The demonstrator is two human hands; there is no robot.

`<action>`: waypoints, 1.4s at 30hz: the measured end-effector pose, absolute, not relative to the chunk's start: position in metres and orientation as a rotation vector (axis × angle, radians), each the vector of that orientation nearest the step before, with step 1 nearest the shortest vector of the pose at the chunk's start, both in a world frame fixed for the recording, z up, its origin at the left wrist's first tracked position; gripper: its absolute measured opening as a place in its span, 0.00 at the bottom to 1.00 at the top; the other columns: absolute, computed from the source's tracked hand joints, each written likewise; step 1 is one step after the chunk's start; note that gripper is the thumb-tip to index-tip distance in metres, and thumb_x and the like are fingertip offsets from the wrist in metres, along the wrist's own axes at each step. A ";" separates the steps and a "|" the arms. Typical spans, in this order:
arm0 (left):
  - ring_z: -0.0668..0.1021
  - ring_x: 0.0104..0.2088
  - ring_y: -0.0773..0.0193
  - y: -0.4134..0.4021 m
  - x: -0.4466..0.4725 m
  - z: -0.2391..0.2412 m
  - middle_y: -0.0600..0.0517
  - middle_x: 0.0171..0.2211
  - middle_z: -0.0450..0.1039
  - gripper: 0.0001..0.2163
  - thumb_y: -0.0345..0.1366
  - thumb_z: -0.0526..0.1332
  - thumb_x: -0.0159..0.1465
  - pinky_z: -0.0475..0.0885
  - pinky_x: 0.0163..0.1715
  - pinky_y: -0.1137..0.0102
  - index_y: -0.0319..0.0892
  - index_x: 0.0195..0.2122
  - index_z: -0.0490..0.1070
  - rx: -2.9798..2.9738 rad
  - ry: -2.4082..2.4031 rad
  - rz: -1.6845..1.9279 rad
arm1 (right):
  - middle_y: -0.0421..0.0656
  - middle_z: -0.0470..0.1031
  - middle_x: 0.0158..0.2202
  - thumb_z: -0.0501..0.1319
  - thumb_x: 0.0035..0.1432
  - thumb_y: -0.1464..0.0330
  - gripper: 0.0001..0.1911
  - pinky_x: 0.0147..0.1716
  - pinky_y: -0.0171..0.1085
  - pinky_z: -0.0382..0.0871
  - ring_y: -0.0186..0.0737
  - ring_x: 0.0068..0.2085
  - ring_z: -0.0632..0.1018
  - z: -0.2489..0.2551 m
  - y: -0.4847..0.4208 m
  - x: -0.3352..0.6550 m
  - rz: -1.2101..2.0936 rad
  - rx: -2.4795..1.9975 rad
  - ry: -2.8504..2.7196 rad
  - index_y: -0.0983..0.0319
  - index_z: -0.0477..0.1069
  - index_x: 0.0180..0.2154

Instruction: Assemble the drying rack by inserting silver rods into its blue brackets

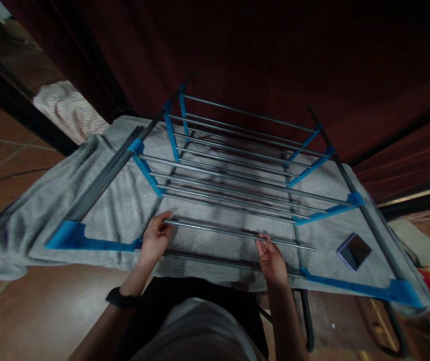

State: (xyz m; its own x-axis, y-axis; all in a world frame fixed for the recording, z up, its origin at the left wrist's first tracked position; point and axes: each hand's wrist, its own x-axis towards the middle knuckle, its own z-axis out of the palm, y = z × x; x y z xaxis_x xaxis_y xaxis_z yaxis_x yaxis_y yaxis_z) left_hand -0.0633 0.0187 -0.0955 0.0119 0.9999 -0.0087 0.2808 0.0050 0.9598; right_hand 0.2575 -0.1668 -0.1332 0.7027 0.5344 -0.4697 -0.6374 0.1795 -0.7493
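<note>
A loose grey metal rod (233, 232) lies level above a grey towel, held in both hands. My left hand (155, 239) is closed round its left end, and my right hand (272, 257) pinches it near the middle. Just beyond stands a rack (237, 173) of grey metal rods joined by blue plastic side brackets, in two tiers. A blue bracket (87, 241) lies low at the left, beside my left hand. Another blue bracket (354, 287) runs along the near right.
A grey towel (49, 210) covers the floor under the rack. A dark phone (355, 250) lies on the towel at the right. Dark grey upright poles (102, 175) slant along the left. Brown floor tiles (30, 311) show at the left, dark red curtain (275, 60) behind.
</note>
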 end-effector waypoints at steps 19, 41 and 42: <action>0.80 0.34 0.64 0.021 -0.058 -0.095 0.51 0.31 0.79 0.20 0.39 0.79 0.43 0.75 0.33 0.72 0.39 0.36 0.78 0.584 1.188 1.238 | 0.40 0.82 0.41 0.69 0.56 0.65 0.04 0.62 0.43 0.70 0.35 0.47 0.81 -0.133 -0.167 0.258 0.871 -1.158 0.043 0.57 0.78 0.35; 0.80 0.27 0.71 0.019 -0.047 -0.073 0.53 0.29 0.79 0.04 0.29 0.66 0.63 0.74 0.29 0.79 0.39 0.32 0.72 0.317 1.105 1.285 | 0.39 0.82 0.38 0.68 0.56 0.67 0.05 0.50 0.36 0.78 0.34 0.44 0.82 -0.111 -0.177 0.272 0.779 -1.102 0.116 0.59 0.76 0.36; 0.81 0.29 0.70 0.017 -0.043 -0.073 0.53 0.29 0.80 0.03 0.29 0.65 0.64 0.75 0.29 0.79 0.39 0.33 0.73 0.316 1.098 1.268 | 0.39 0.82 0.38 0.68 0.56 0.67 0.05 0.50 0.36 0.78 0.34 0.44 0.82 -0.110 -0.175 0.269 0.783 -1.096 0.119 0.59 0.76 0.36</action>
State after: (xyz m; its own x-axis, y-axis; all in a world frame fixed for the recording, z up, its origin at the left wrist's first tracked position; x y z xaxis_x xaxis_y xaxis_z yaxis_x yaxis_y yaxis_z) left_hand -0.0426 0.0170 -0.0726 -0.0969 0.8712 -0.4813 -0.6008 0.3343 0.7262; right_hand 0.2688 -0.1752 -0.1101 0.7315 0.5093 -0.4534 -0.6209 0.2228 -0.7515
